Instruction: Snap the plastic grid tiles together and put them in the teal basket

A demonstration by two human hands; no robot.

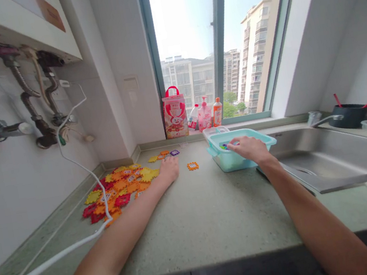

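My left hand (168, 169) rests on the countertop at the right edge of a pile of flat foam puzzle pieces (119, 189) in orange, yellow and red; its fingers curl down over pieces near a purple one (174, 152). My right hand (249, 147) reaches over the rim of a teal plastic bin (230, 159), fingers bent down inside it above some coloured pieces. What those fingers hold, if anything, is hidden. A single orange piece (192, 166) lies between the two hands.
A steel sink (327, 158) with a tap lies right of the bin. On the window sill stand a red-and-white bag (175, 113) and several bottles (205, 115). A white cable (70, 175) hangs from the wall pipes across the counter's left side.
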